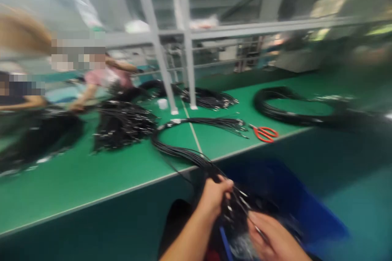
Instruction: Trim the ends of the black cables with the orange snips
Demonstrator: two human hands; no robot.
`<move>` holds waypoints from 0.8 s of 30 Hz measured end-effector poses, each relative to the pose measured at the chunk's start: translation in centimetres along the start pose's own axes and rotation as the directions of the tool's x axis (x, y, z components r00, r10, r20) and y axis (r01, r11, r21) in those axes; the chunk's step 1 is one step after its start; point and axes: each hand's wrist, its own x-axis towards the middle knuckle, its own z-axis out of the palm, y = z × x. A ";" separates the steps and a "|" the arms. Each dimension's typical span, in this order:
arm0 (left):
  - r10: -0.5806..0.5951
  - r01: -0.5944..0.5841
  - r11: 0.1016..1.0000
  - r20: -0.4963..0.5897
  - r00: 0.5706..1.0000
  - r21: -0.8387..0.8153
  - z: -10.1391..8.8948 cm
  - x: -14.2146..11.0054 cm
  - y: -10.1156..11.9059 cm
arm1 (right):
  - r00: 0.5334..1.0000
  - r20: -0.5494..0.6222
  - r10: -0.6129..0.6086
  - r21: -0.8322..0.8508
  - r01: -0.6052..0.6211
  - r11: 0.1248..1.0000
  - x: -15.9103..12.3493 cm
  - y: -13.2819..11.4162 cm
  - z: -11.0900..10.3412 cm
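Note:
A bundle of thin black cables point(180, 151) curves over the edge of the green table and hangs down toward my lap. My left hand point(214, 193) is closed around its lower part, just in front of the table edge. Lower and to the right, my right hand point(271, 234) is closed on a single black cable point(259, 231) that leads up toward the bundle. Small light ends show between my hands, but they are blurred. A blue bin point(318, 212) stands below, behind my right hand, its contents dark and mostly hidden.
Red-handled scissors point(266, 133) lie near the edge of the green table point(122, 171). More cable bundles point(124, 124) lie left, behind, and right point(266, 106). White posts point(189, 69) rise from the tabletop. Co-workers sit at the left, one with a hand point(78, 106) on cables.

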 end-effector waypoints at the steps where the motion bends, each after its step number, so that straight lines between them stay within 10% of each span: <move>1: -0.012 0.012 1.000 0.039 0.999 0.004 -0.2 0.5 -0.1 | 1.000 -0.030 0.000 0.027 0.001 1.000 -0.4 0.3 -0.1; 12: -0.018 0.013 0.998 0.080 0.997 0.064 -0.3 2.2 -0.7 | 0.981 -0.119 -0.153 0.074 0.163 0.984 -3.5 0.0 -0.3; 24: 0.029 -0.032 0.984 0.024 0.999 0.177 -0.1 1.9 -1.1 | 0.991 -0.130 0.000 0.355 0.047 0.934 -2.5 -0.1 3.1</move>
